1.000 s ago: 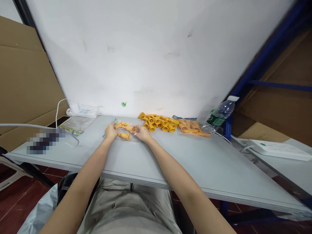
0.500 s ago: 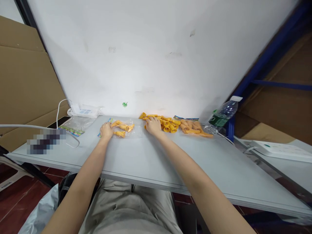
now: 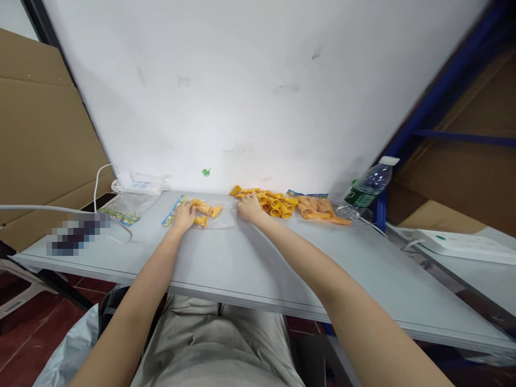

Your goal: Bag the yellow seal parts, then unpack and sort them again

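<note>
A clear plastic bag (image 3: 226, 219) with a colourful header strip lies flat on the table, several yellow finger-like plastic pieces (image 3: 206, 210) inside it. My left hand (image 3: 184, 216) rests on the bag's left part, its fingers spread over the pieces beside the header. To the right, a loose pile of hollow yellow pieces (image 3: 276, 205) lies against the wall. My right hand (image 3: 250, 207) is between the bag's right edge and the pile's left end, fingers bent together. What they hold, if anything, is hidden.
A filled bag of orange pieces (image 3: 318, 208) lies right of the pile, beside a tilted plastic bottle (image 3: 371, 185). On the left are a flat clear bag (image 3: 131, 205), a white cable (image 3: 97, 185) and a blurred-out dark object (image 3: 76, 235). A power strip (image 3: 463, 244) sits far right.
My left hand has slid right, from the header onto the pieces in the bag, uncovering more of the strip. My right hand has shifted slightly left, toward the bag's right edge.
</note>
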{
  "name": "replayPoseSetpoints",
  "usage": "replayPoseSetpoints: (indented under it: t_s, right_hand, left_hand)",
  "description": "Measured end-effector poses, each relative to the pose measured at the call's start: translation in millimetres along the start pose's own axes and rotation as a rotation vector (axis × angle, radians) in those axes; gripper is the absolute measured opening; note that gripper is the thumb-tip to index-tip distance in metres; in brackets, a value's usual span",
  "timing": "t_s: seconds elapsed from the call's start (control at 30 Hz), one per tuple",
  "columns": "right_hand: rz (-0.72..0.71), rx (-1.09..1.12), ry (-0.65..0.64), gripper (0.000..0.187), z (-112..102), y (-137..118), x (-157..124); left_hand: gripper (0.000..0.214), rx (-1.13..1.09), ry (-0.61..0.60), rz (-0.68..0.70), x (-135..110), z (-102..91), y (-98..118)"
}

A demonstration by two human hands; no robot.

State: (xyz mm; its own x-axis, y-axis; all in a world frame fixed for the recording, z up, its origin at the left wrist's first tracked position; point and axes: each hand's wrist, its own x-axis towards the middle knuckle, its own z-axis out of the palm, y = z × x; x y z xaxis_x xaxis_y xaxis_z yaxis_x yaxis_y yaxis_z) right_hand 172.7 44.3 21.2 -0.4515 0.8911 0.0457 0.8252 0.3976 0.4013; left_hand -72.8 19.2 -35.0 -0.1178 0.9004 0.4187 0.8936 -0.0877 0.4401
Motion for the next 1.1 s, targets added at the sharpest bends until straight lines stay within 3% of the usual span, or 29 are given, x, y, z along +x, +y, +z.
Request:
replayPoseSetpoints:
  t_s: [0.23,0.47,0.7,0.8,0.9,1.0,1.1]
  right_hand:
    - [0.041,-0.008,-0.062,0.032,-5.8,-9.3,7.2]
    - [0.161,0.213,0.216,0.032,-4.5,0.1,7.9]
    - [0.455,1.036,0.439,0.026,-6.9,19.6,18.5]
    - [0.505,1.322,0.606,0.03,-10.6,19.3,19.7]
    - [0.456,1.52,0.731,0.036,-18.6,14.7,13.5]
    - [0.319,1.535,0.621,0.037,-25.7,13.4,0.7]
    - [0.195,1.262,0.3,0.032,-27.3,17.5,-11.7]
  left_hand:
    - [0.04,-0.025,-0.075,0.0,1.6,7.9,-6.2]
    - [0.044,0.02,-0.128,-0.02,0.0,3.2,-1.3]
    - [0.044,0.024,-0.158,-0.027,-1.3,-0.9,3.3]
    - [0.043,0.018,-0.161,-0.027,-2.2,-4.0,5.8]
    - [0.044,0.015,-0.176,-0.029,-3.5,-8.3,8.9]
    - [0.045,0.012,-0.185,-0.036,-3.9,-10.9,10.5]
    - [0.044,0.012,-0.182,-0.015,-2.6,-9.5,9.1]
